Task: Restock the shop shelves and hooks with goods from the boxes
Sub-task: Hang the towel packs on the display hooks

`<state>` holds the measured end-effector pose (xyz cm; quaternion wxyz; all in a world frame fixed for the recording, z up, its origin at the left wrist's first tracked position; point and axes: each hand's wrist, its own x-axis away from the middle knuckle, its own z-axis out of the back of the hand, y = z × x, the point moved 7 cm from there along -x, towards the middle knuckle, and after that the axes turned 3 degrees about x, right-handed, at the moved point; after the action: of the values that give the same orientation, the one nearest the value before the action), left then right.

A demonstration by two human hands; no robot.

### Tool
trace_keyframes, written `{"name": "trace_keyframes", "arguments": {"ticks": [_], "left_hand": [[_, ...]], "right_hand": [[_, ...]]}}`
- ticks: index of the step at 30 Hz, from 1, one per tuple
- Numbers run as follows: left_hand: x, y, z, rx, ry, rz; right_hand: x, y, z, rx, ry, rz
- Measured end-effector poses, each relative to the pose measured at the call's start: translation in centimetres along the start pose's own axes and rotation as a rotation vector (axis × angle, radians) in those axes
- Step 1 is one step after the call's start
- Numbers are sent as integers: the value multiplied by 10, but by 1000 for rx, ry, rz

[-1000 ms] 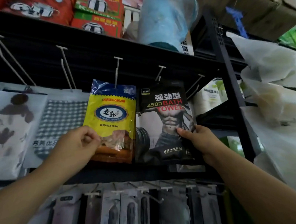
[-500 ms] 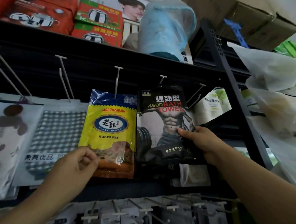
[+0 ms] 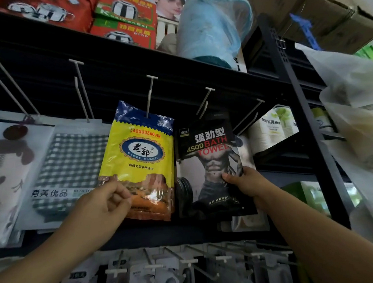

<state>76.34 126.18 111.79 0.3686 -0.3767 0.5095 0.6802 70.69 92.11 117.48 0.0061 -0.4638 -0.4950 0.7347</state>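
Evidently I'm pinching soft, light, slippery packs low beside the hook (image 3: 149, 95): left hand (image 3: 102, 202) the yellow pack (image 3: 138, 152), right hand (image 3: 246, 181) the black pack (image 3: 205, 153)

Glossy plastic yellow packet (image 3: 139, 161), matt black towel pack (image 3: 210, 166)

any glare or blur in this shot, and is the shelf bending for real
Head view: glare streaks the clear lower part of the yellow packet by the left hand; the white bags at right are washed out; the shelf edge curves from wide-angle distortion; the lower hooks look soft.
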Motion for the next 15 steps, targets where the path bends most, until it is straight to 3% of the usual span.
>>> {"name": "trace_keyframes", "arguments": {"ticks": [4, 15], "left_hand": [[-2, 1, 3, 21, -14, -18], [-1, -3, 3, 25, -54, -46]], "right_hand": [[-18, 18, -9, 121, 61, 20], [-55, 53, -39, 93, 57, -71]]}}
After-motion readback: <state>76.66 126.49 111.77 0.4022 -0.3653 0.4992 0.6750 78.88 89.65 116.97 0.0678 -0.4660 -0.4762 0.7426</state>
